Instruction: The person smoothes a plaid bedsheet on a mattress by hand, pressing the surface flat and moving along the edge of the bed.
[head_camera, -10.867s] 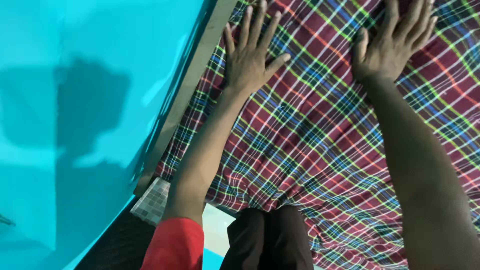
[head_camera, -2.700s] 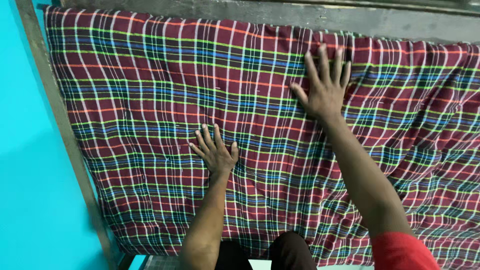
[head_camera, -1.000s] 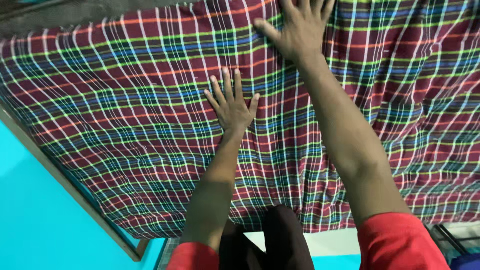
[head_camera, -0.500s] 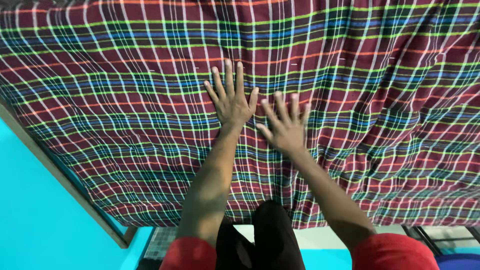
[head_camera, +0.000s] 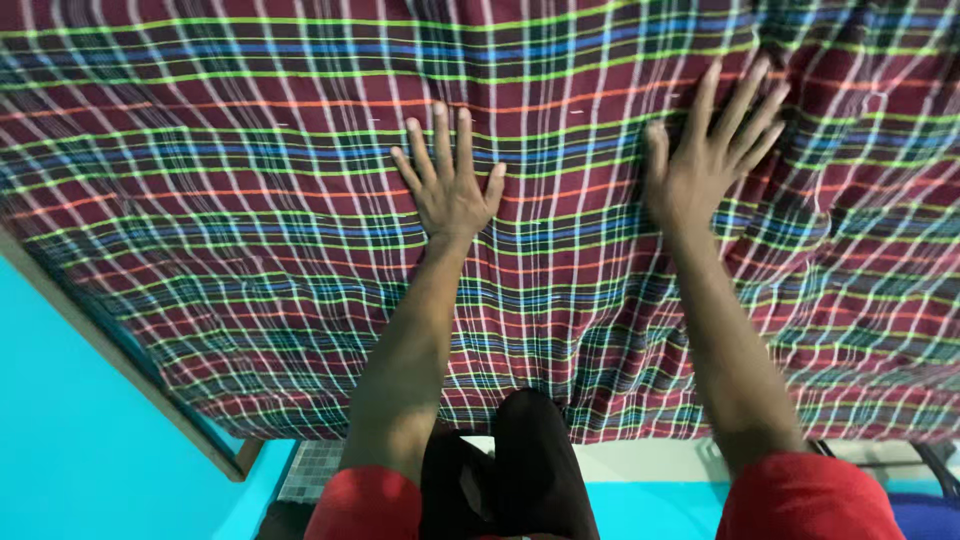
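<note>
Head cam shows both palms flat, fingers spread wide, left hand (head_camera: 448, 190) and right hand (head_camera: 708, 160) pressing the plaid bedsheet (head_camera: 250, 200) under them; I'd sweep outward evenly toward those wrinkles right of the right hand.

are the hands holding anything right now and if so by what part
Nothing is held. The left hand and right hand lie flat, fingers spread, on the plaid sheet.

plaid sheet (head_camera: 250, 200) | maroon with green, blue, orange and white lines | spread flat over the bed | near edge hanging down | wrinkled at right, under spread fingers
</note>
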